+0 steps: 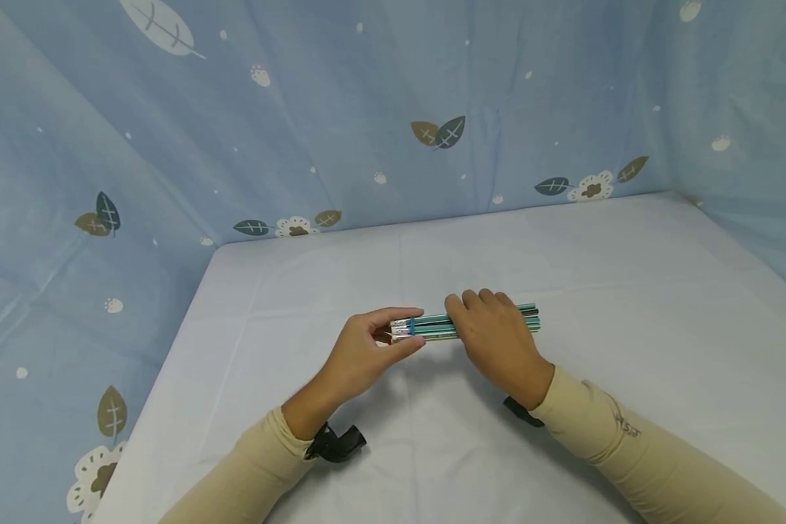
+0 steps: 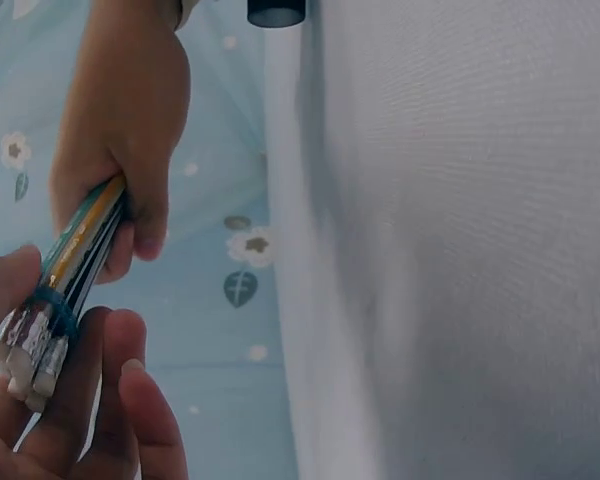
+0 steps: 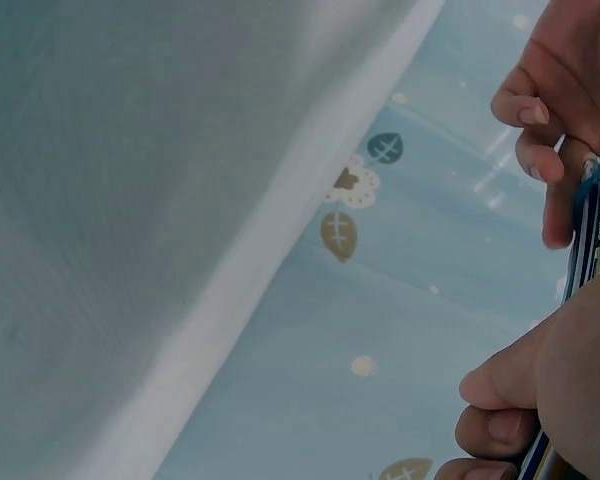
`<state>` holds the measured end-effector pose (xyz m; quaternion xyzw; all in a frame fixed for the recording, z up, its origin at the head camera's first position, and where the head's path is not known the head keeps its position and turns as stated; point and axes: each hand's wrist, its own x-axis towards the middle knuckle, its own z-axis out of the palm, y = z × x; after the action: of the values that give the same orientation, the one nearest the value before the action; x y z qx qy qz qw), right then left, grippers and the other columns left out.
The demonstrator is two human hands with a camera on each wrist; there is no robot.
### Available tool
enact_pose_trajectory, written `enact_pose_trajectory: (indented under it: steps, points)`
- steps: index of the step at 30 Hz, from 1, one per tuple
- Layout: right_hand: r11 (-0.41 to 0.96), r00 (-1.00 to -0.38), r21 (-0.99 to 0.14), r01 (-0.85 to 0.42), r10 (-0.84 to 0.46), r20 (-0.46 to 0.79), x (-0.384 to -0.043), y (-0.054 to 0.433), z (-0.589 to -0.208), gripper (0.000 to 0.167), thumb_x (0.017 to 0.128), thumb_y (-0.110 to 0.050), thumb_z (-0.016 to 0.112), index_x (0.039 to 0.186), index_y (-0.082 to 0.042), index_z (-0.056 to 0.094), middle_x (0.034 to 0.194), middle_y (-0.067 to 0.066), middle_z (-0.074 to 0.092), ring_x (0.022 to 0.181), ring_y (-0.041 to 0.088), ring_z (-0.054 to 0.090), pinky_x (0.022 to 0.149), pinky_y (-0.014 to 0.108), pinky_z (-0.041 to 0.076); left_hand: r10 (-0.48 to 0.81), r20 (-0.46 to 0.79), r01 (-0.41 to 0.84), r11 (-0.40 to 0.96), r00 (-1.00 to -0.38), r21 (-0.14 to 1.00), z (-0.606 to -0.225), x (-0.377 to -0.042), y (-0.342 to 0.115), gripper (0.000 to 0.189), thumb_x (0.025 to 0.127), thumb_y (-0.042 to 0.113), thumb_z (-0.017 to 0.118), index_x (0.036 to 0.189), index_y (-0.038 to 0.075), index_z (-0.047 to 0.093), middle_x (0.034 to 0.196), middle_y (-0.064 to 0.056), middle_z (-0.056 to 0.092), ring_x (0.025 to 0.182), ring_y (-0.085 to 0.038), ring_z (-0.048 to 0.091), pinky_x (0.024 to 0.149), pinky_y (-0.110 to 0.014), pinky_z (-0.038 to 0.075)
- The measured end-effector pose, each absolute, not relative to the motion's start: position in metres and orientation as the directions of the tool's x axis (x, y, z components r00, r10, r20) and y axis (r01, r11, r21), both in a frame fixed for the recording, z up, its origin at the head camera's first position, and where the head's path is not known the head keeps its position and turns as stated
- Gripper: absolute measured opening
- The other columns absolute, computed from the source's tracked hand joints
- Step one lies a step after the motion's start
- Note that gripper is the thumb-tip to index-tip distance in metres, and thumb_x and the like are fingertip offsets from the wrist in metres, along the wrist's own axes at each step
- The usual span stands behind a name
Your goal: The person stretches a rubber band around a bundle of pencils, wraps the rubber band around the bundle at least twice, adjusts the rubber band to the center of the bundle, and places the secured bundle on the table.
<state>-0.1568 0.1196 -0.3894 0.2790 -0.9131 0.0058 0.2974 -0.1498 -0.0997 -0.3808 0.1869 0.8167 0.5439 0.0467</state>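
A bundle of pencils (image 1: 435, 329), mostly shiny teal with pale eraser ends, is held level over the white-covered table. Around it, near the erasers, runs a blue rubber band (image 2: 56, 308). My right hand (image 1: 498, 342) grips the bundle around its middle from above, and the far ends stick out to the right. At the eraser end, my left hand (image 1: 356, 356) pinches the bundle, thumb on the near side and index finger on the far side, close to the band. In the left wrist view, its other fingers (image 2: 155, 420) curve below the erasers.
The white cloth (image 1: 340, 276) covers the table under both hands. Blue patterned fabric (image 1: 367, 94) hangs behind and along the sides. A black wrist camera mount (image 1: 340, 444) sits at the left wrist, with another (image 1: 522, 412) at the right wrist.
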Motion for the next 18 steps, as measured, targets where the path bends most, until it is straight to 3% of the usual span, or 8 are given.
enact_pose_trajectory:
  steps: [6,9,13,18]
  points:
    - [0.831,-0.665,0.177,-0.527,-0.533,0.523,-0.153,0.116,-0.391,0.026,0.083,0.001,0.075,0.086,-0.007,0.051,0.066,0.005,0.047,0.057,0.019,0.043,0.054,0.030,0.038,0.399,0.093,0.223,0.293,-0.912,0.929,-0.382,-0.147,-0.096,0.040,0.086,0.028,0.080,0.125,0.026,0.070,0.118,0.002,0.071,0.087,-0.013,0.069,0.068,-0.024,0.056]
    - [0.832,-0.664,0.174,-0.527,-0.531,0.526,-0.154,0.116,-0.391,0.025,0.083,0.003,0.075,0.086,-0.006,0.051,0.065,0.006,0.047,0.056,0.019,0.044,0.054,0.030,0.037,0.396,0.112,0.260,0.344,-0.911,0.902,-0.382,-0.148,-0.098,0.043,0.086,0.031,0.080,0.127,0.031,0.067,0.119,0.006,0.070,0.086,-0.013,0.067,0.067,-0.025,0.055]
    - [0.834,-0.658,0.159,-0.528,-0.520,0.545,-0.157,0.118,-0.393,0.025,0.083,0.006,0.073,0.085,-0.005,0.051,0.065,0.006,0.048,0.055,0.019,0.043,0.053,0.030,0.036,0.395,0.174,0.346,0.419,-0.902,0.839,-0.383,-0.152,-0.102,0.049,0.086,0.029,0.080,0.132,0.031,0.061,0.124,0.005,0.068,0.094,-0.013,0.064,0.078,-0.030,0.055]
    - [0.836,-0.658,0.139,-0.530,-0.510,0.555,-0.160,0.121,-0.395,0.027,0.081,0.009,0.072,0.085,-0.005,0.050,0.064,0.006,0.047,0.055,0.019,0.041,0.053,0.030,0.037,0.400,0.229,0.395,0.401,-0.887,0.827,-0.383,-0.157,-0.106,0.043,0.088,0.022,0.077,0.127,0.022,0.059,0.126,-0.004,0.066,0.103,-0.018,0.064,0.090,-0.040,0.055]
